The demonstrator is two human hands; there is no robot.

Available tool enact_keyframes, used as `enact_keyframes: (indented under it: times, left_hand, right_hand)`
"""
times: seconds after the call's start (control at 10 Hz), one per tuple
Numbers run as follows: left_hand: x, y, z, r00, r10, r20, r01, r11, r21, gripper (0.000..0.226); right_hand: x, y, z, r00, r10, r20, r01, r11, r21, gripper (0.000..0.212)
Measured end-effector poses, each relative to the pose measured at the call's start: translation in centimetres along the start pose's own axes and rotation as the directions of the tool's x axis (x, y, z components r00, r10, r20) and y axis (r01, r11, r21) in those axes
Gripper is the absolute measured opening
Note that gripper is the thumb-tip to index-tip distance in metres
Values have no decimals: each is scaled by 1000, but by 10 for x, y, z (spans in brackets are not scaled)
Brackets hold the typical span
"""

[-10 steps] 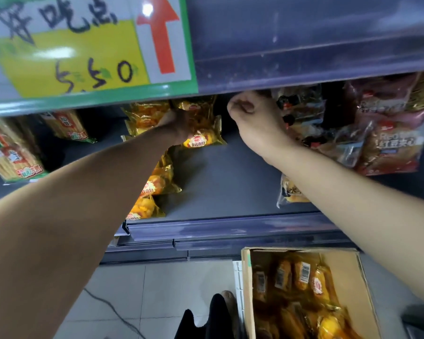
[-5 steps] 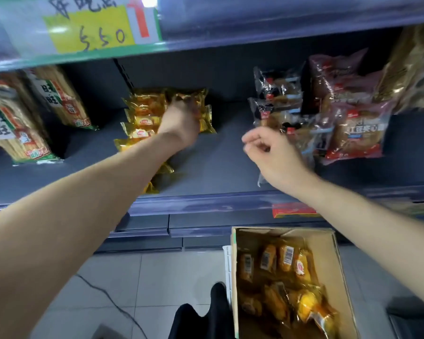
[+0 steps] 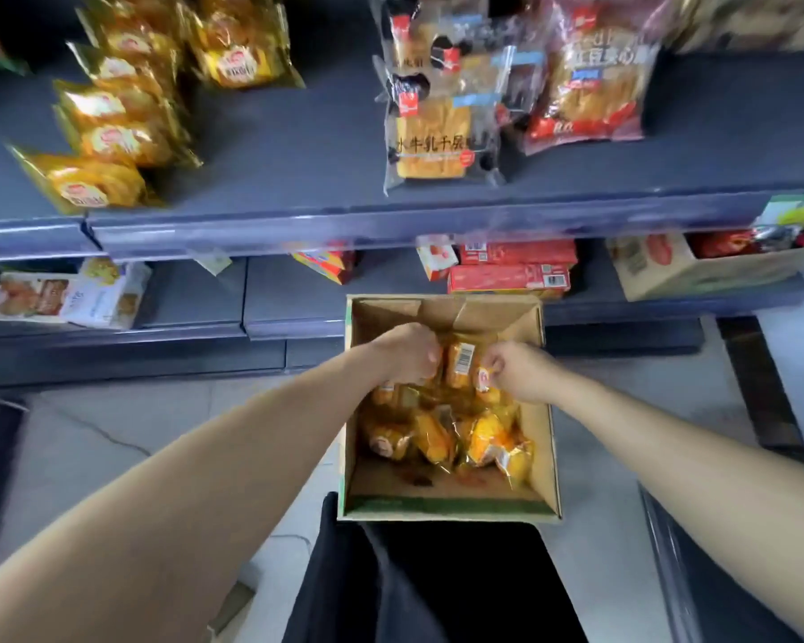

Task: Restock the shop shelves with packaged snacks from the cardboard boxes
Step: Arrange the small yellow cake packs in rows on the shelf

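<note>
An open cardboard box stands on the floor below the shelves, holding several yellow snack packets. Both my hands are inside it at its far end. My left hand is closed around the top of a yellow packet. My right hand pinches another yellow packet with a white label. Between them stands a packet showing a barcode. On the dark blue shelf above, rows of the same yellow packets lie at the left.
Clear bread packs and a red-printed bag lie on the shelf's right half. The lower shelf holds red boxes, white packets and a second carton. Pale tiled floor surrounds the box; my dark-trousered legs are beneath it.
Both hands left the upper shelf and dropped into the cardboard box, closing on yellow packets. My view tilted downward from the shelf to the box.
</note>
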State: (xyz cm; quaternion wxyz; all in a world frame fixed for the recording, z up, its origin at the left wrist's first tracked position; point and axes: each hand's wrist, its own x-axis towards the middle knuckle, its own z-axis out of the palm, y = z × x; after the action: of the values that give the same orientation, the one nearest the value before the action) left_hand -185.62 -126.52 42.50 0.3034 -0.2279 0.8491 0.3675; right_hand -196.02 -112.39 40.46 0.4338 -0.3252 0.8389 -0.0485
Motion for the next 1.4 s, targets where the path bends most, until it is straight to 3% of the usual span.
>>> enact_keyframes:
  times: [0.1,0.2,0.3,0.4,0.5,0.6,0.7,0.8,0.9,1.0,1.2,1.4]
  left_hand:
    - [11,-17,45,995,-94,42,93,995,24,19]
    - [21,-31,77,983,-170,66,168,985,25,27]
    - [30,-44,102,970,-243,20,243,966,-89,47]
    - [38,-47,110,968,-249,24,250,963,-102,49]
    - [42,-46,114,963,-270,10,270,961,-56,36]
    - [33,-43,106,953,-297,-59,294,954,-52,24]
    - [17,-29,77,950,-294,-106,283,953,-104,31]
    - [-10,-15,36,958,-279,-59,255,930,-265,28]
    - [-44,-2,-4,971,-229,69,235,862,-449,24]
    - [-77,9,-44,980,-184,70,190,787,-587,21]
    - [-127,10,-120,964,-194,-184,-17,642,-767,8]
    - [-171,-9,-167,914,-255,-315,-159,489,-858,15]
  right_hand:
    - [5,19,31,986,-1,164,17,995,-97,42]
    - [13,27,54,969,-13,246,61,980,-192,61]
    - [19,29,67,963,-20,268,101,951,-292,68]
    - [26,34,73,960,17,279,98,914,-393,60]
    - [32,33,74,959,59,276,80,881,-466,44]
    - [29,26,62,966,40,257,92,871,-482,47]
    - [17,16,31,975,-14,221,114,887,-447,41]
    - [-6,1,-12,985,-65,162,120,926,-358,28]
    - [-35,-20,-60,990,-92,103,121,938,-324,31]
    - [-63,-41,-103,990,-136,32,139,956,-257,30]
    - [-104,-85,-174,966,-216,-143,206,975,-82,28]
    - [-109,-120,-205,951,-253,-178,295,916,273,23]
